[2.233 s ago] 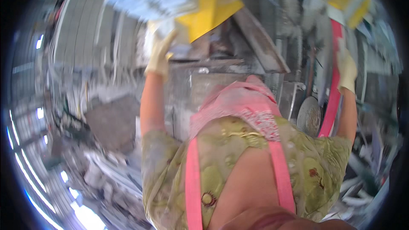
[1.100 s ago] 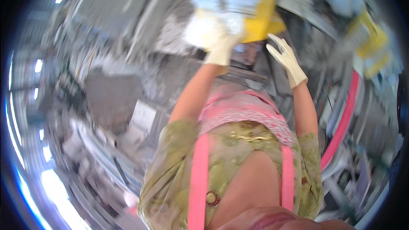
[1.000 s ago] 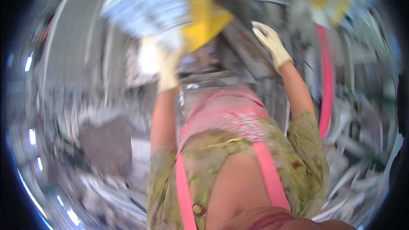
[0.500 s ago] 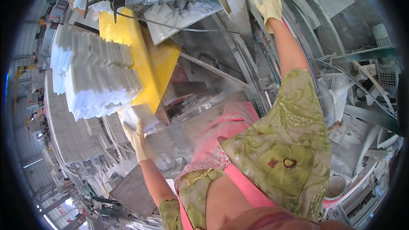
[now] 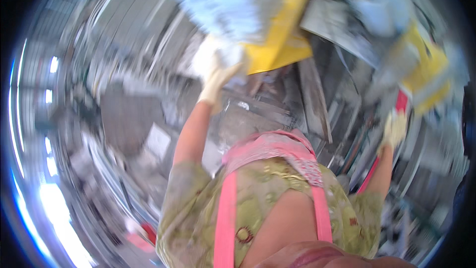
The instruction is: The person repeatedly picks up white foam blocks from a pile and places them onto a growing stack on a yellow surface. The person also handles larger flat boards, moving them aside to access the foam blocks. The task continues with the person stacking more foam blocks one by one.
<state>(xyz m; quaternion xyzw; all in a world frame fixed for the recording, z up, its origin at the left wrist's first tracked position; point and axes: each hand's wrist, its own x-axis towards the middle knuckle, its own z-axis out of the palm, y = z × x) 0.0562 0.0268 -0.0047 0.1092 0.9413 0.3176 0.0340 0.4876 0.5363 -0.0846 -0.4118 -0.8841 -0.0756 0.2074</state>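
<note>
My left hand, in a cream glove, reaches up to the near end of the stacked white slabs. Its thumb and fingers are around a white slab, though motion blur softens the edges. Just beyond stands a tall stack of thin white slabs, beside a bent yellow sheet. Far to the right my right hand, also gloved, lies at a long rail with a red edge. Its fingers are smeared, and I cannot see whether they grip the rail.
A pale flat board lies beyond the yellow sheet. A second yellow sheet is at the far right. Below the first sheet a wooden plank slants across. A brown board and a white square piece lie at left.
The whole view has swung leftward and blurred, so the stack and yellow sheet appear farther right. My left hand stays by the white slab. My right hand now appears lower, by the red-edged rail.
</note>
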